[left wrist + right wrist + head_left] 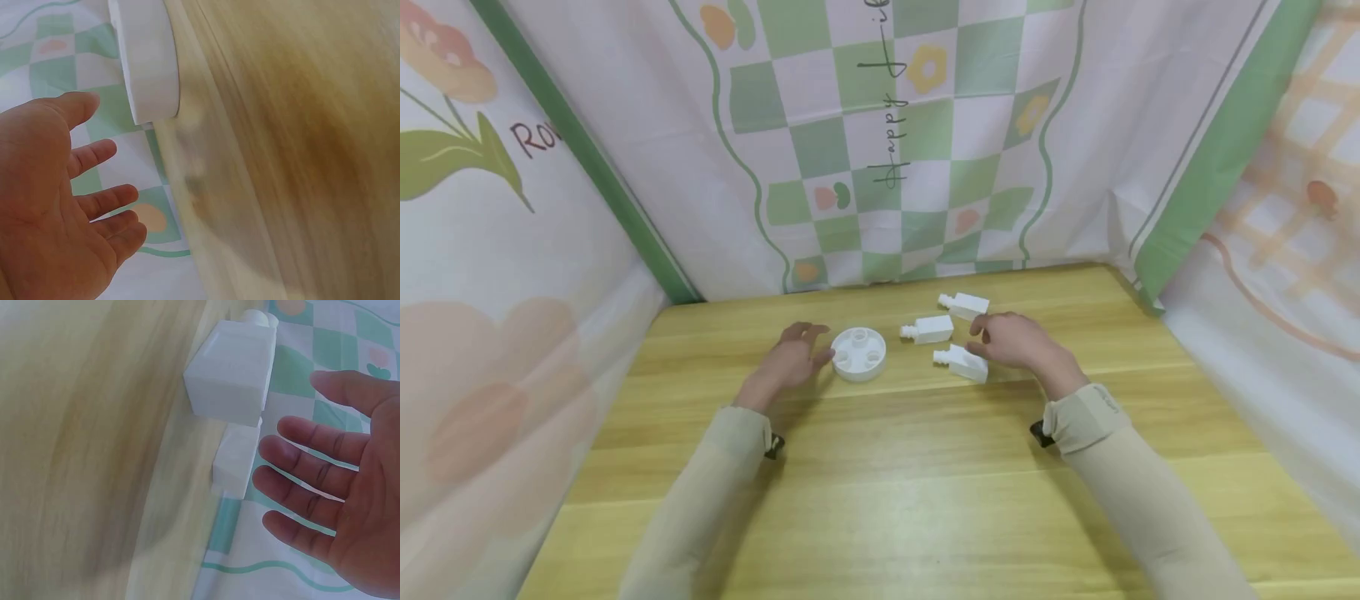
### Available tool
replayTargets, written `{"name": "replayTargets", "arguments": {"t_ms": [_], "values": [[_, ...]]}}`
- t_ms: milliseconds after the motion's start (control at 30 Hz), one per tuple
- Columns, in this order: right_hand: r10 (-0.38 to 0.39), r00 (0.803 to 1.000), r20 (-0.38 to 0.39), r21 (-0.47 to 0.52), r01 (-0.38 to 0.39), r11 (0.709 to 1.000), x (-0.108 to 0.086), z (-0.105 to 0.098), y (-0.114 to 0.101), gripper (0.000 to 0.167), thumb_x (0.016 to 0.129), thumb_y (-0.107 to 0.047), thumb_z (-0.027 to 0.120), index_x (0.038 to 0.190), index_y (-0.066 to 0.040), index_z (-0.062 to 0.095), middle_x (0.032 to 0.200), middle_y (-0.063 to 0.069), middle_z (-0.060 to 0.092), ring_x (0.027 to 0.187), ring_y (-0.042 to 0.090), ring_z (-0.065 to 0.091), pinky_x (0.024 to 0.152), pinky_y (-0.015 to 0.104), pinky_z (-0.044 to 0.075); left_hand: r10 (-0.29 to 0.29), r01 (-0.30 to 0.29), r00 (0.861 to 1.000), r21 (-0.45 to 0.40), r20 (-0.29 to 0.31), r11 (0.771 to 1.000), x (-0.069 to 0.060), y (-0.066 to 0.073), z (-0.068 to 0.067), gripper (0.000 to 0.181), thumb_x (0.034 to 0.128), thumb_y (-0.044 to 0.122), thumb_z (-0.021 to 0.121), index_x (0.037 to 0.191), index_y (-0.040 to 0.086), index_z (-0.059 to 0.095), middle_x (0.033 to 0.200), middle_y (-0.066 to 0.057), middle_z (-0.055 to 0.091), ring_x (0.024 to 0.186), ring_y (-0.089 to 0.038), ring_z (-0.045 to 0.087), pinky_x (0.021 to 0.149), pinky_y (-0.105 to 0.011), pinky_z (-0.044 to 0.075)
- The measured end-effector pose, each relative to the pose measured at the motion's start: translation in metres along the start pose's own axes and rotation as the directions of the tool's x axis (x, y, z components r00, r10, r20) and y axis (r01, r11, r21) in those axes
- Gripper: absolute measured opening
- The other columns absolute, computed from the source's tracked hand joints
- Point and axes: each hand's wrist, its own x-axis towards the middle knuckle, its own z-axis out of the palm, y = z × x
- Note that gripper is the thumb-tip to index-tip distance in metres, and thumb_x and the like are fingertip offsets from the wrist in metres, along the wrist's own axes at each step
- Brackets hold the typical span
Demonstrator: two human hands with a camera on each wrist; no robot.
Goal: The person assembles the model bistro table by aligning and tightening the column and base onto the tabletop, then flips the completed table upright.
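Note:
A round white holder [859, 375] with several small sockets lies on the wooden table; its side wall [150, 62] fills the top of the left wrist view. The left hand [786, 360] is just left of it, fingers relaxed, holding nothing; whether the thumb touches the rim I cannot tell. Right of the holder lie three white bottle-shaped pieces on their sides: a back one [970, 306], a middle one [932, 330] and a front one [967, 364], necks to the left. Over the right ends of these hangs the right hand [1017, 340], fingers apart in the right wrist view, gripping nothing.
The wooden table [880, 500] reaches toward the person. Behind it hangs a green-and-white checked cloth [887, 150], with more patterned cloth at the left [512, 275] and right [1285, 250]. Each wrist carries a small black device below the sleeve.

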Motion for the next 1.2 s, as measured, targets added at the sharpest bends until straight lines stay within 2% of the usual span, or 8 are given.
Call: {"name": "replayTargets", "arguments": {"t_ms": [467,733,967,1100,1200], "values": [[0.009,1.0,0.027,-0.004,-0.009,1.0,-0.001,0.009,0.004,0.045,0.097,-0.042,0.06,0.125,-0.006,0.064,0.107,0.011,0.072,0.097,0.027,0.069,0.086,0.047,0.056,-0.012,0.012,1.0,0.009,0.024,1.0,0.002,0.004,0.007,0.062,0.1027,0.05,0.047,0.155,0.02,0.033,0.163,-0.019,0.024,0.152,-0.039,0.022,0.117,-0.059,0.033],[0.008,0.999,0.051,-0.011,-0.008,1.0,0.0,0.012,0.005,0.048,0.091,-0.044,0.068,0.123,-0.007,0.065,0.106,0.01,0.072,0.097,0.027,0.068,0.086,0.048,0.055,-0.005,0.004,0.999,0.026,0.034,1.0,0.002,0.005,0.013,0.062,0.1025,0.05,0.048,0.156,0.02,0.033,0.162,-0.018,0.026,0.152,-0.039,0.022,0.118,-0.059,0.031],[0.015,0.996,0.09,-0.014,-0.014,1.0,-0.002,0.015,0.004,0.048,0.085,-0.044,0.074,0.12,-0.012,0.066,0.098,0.005,0.071,0.088,0.021,0.065,0.077,0.041,0.054,0.015,-0.016,0.999,0.031,0.035,0.999,0.002,0.007,0.016,0.062,0.1031,0.048,0.048,0.156,0.019,0.033,0.162,-0.02,0.027,0.151,-0.039,0.022,0.118,-0.059,0.032],[0.002,0.997,0.083,-0.005,-0.002,1.0,-0.005,0.015,0.002,0.042,0.082,-0.036,0.079,0.115,-0.014,0.067,0.093,0.003,0.071,0.083,0.019,0.062,0.076,0.041,0.052,0.025,-0.026,0.999,0.032,0.036,0.999,0.001,0.008,0.015,0.062,0.1032,0.047,0.048,0.156,0.018,0.032,0.162,-0.02,0.027,0.152,-0.039,0.021,0.119,-0.058,0.031],[-0.003,0.998,0.069,0.006,0.003,1.0,-0.007,0.016,0.001,0.037,0.08,-0.027,0.08,0.112,-0.015,0.068,0.094,0.002,0.071,0.084,0.019,0.062,0.08,0.042,0.052,0.025,-0.026,0.999,0.034,0.037,0.999,0.001,0.008,0.015,0.062,0.1033,0.048,0.047,0.156,0.019,0.032,0.162,-0.019,0.027,0.153,-0.038,0.02,0.119,-0.058,0.03]]}}
